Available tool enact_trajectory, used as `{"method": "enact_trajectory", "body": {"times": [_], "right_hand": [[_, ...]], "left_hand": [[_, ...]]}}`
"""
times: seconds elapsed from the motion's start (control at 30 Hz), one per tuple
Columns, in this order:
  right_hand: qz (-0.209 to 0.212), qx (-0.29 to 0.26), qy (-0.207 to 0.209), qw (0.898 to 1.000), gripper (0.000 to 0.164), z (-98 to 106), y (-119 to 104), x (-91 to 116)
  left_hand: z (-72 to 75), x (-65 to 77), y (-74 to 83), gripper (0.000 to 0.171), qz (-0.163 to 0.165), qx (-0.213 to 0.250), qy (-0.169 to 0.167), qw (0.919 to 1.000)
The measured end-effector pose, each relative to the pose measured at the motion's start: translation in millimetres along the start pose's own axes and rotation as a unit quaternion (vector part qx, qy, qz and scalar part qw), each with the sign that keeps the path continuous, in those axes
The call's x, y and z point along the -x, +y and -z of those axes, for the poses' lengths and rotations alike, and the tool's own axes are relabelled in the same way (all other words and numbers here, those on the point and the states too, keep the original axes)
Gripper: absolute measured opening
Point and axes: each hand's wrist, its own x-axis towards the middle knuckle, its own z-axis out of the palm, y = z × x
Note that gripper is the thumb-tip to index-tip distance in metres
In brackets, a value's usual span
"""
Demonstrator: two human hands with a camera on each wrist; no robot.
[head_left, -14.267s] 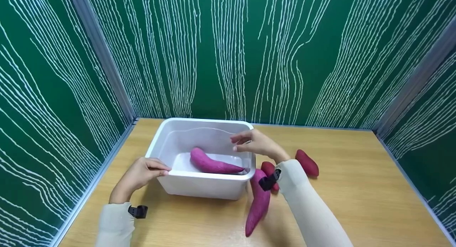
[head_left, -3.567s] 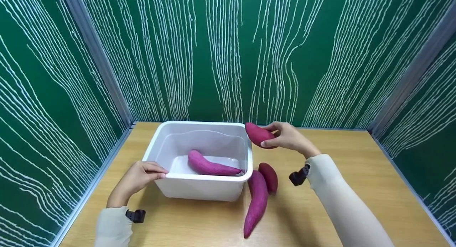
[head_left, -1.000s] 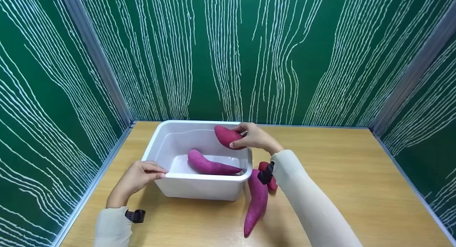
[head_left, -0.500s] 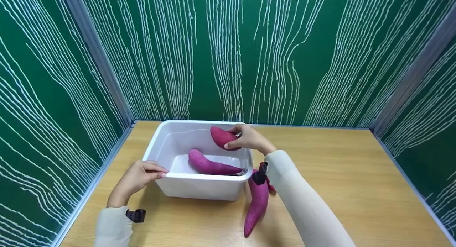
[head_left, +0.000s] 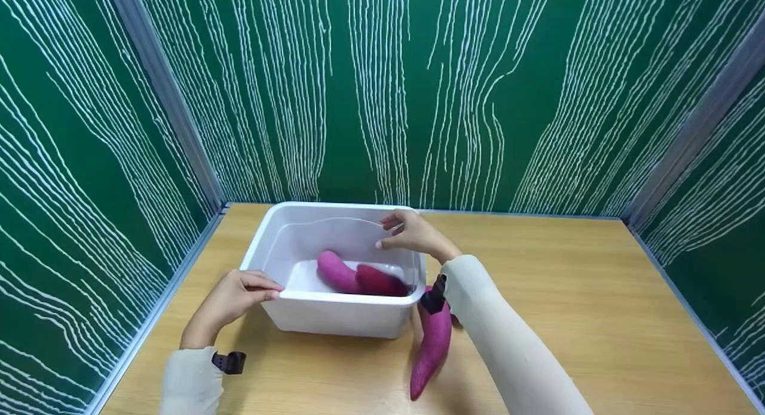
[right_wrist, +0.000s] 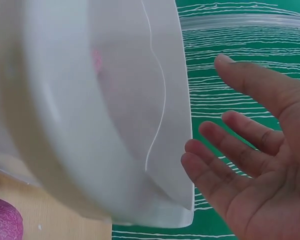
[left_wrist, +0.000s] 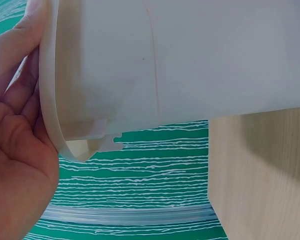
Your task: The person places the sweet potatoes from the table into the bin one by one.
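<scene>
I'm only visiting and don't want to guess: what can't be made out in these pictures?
Head view: dark red piece on the table, nearly all behind the right sleeve.
Head view: right end of the inner pink piece in the white tub, behind the red piece, itself blurred.
Left wrist view: the tub's contents, hidden by its wall.
Right wrist view: outer pink piece, cut off by the left edge.
</scene>
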Motion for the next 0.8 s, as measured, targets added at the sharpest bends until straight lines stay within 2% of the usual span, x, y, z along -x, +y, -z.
{"method": "enact_trajectory", "body": {"times": [0.33,0.8], "right_hand": [[0.003,0.013,-0.009,1.000,0.055,-0.4,0.9,2.0],[-0.004,0.014,-0.002,1.000,0.049,3.8,4.9,6.6]], "left_hand": [[-0.9,-0.1,-1.1,0.011,0.014,0.002,-0.002,0.9999],[-0.5,0.3,-0.8,0.011,0.016,-0.004,0.002,0.9999]]}}
